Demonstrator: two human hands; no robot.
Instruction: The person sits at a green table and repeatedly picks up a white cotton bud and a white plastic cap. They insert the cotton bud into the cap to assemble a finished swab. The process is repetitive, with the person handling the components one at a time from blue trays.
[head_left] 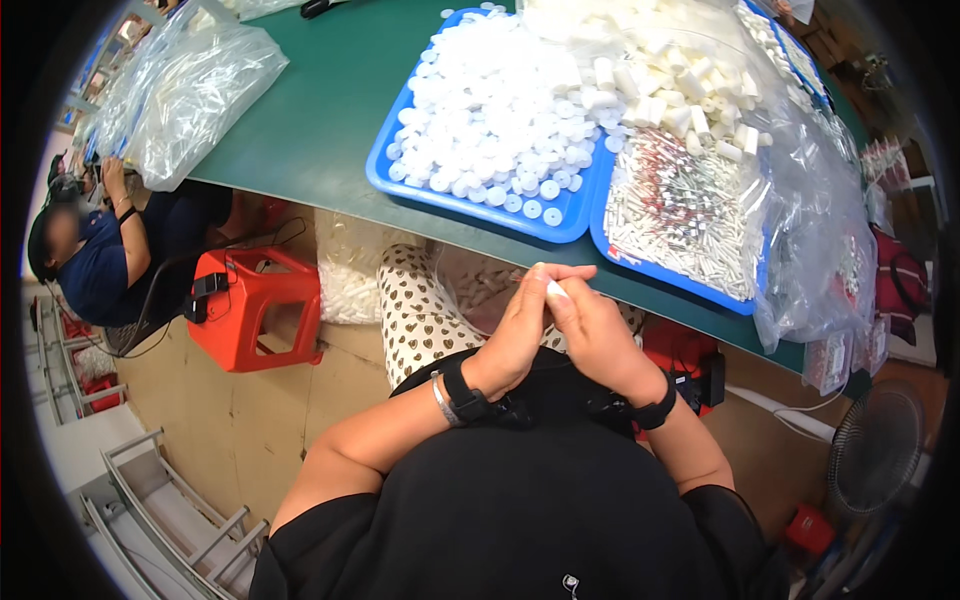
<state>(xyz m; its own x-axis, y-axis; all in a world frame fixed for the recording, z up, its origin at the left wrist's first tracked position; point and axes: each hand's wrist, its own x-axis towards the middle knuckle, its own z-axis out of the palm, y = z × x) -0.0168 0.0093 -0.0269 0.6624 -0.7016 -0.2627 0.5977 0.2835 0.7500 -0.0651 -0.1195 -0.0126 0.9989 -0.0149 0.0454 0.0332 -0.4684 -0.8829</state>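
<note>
Black shirt before a green table.
Left hand and right hand touch, a small white piece between their fingers, near a blue tray; which one grips it, I cannot tell.

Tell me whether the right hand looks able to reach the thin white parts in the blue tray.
Probably yes: the right hand is near the blue tray, and nothing covers the thin white parts on its near side. That hand touches the left hand, so may need to part first.
</note>
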